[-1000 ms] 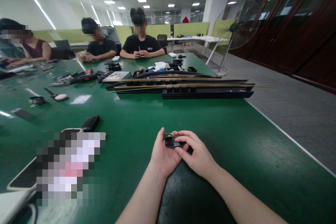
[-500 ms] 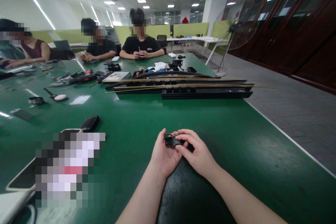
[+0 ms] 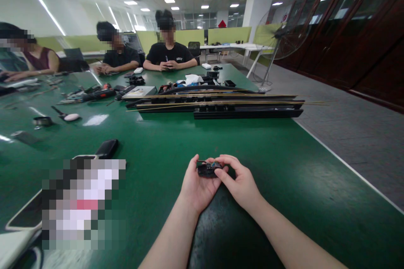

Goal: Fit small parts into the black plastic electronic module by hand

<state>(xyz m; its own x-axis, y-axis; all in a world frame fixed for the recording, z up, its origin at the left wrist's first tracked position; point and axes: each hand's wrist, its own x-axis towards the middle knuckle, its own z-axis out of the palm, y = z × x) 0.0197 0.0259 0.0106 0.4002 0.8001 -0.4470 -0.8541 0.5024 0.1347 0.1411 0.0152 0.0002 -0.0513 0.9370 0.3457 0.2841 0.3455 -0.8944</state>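
A small black part (image 3: 207, 170) with a bit of green-blue on top lies across the fingers of my left hand (image 3: 198, 187), palm up, its thumb at the part's left end. My right hand (image 3: 240, 180) pinches the right end of the same part between thumb and fingers. A thin dark wire or rod sticks out at the part's upper left. Both hands are just above the green table (image 3: 151, 155), near its front edge. The part's finer details are too small to tell.
Long black rails (image 3: 249, 113) with thin yellowish rods lie across the table ahead. At the left are a blurred-out screen (image 3: 85, 197), a black case (image 3: 107, 149) and a metal ring-shaped item (image 3: 43, 121). Several people sit at the far side. A fan (image 3: 277, 33) stands at the right.
The fingers of my right hand have shifted on the black part, and its thumb now lies nearer the top. More of the part's dark body shows. My left hand has stayed nearly still.
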